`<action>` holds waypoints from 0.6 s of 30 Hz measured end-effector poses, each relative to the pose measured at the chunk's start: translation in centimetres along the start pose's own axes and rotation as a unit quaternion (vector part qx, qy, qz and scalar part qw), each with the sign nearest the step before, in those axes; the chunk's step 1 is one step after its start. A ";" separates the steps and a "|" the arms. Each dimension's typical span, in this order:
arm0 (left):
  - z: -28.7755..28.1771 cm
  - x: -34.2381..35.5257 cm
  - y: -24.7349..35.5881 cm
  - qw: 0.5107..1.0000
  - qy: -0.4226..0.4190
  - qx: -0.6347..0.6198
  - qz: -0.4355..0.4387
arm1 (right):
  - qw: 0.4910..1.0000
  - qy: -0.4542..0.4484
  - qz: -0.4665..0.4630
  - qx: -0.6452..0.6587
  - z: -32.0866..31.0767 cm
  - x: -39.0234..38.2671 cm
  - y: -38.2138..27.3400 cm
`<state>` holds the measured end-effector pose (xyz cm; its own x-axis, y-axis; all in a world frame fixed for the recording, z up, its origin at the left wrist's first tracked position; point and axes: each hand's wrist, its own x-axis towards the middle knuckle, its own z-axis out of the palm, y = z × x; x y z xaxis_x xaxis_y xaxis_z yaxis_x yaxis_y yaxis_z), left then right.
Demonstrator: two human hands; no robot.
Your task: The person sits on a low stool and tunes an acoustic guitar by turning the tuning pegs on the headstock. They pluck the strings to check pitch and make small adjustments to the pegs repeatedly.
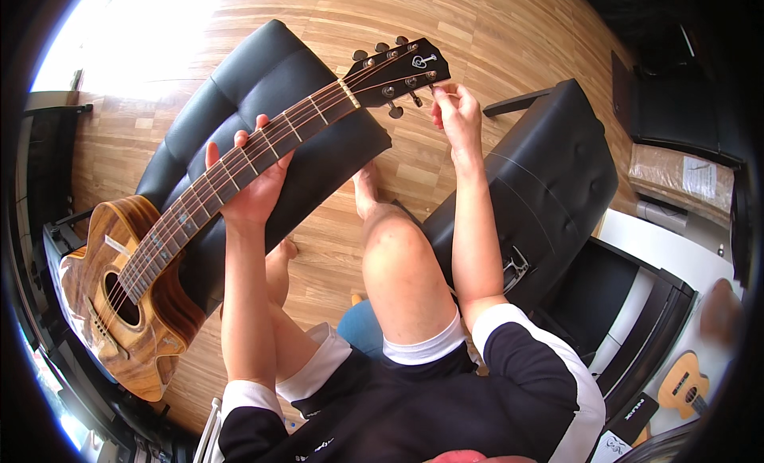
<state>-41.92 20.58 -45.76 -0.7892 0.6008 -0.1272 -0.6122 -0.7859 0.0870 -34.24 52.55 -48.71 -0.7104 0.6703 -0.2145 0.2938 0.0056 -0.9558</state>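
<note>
Left grip point(259, 184) wraps the acoustic guitar neck point(243, 168), supporting it; right grip point(442, 95) seemingly pinches a finger-hidden tuning peg on the headstock point(404, 66)

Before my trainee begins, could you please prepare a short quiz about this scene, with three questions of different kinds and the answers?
1. Which hand holds the guitar neck?

2. True or false: the right hand is at the sound hole.

3. The floor is:
a) grey carpet
b) wooden
c) white tile

Key:
1. The left hand, with fingertips showing past the neck's far edge.
2. False; it is by the headstock.
3. b
</note>
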 end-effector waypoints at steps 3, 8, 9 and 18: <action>0.2 0.1 -0.1 1.000 -0.004 -0.003 -0.002 | 0.986 0.027 -0.120 -0.116 0.1 0.2 0.7; 0.2 0.2 -0.1 1.000 -0.010 0.000 -0.002 | 0.999 -0.036 0.027 0.024 -0.5 0.4 0.3; 0.2 0.1 -0.1 1.000 -0.009 0.000 -0.003 | 0.998 -0.037 0.040 0.035 -0.4 0.3 0.1; 0.7 0.1 -0.2 1.000 -0.012 0.007 -0.002 | 0.993 -0.008 -0.053 -0.103 -0.3 0.2 0.2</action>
<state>-41.92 20.94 -45.15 -0.7876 0.6073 -0.1042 -0.6158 -0.7815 0.1005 -34.18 52.89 -48.87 -0.7538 0.6461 -0.1196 0.3402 0.2280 -0.9123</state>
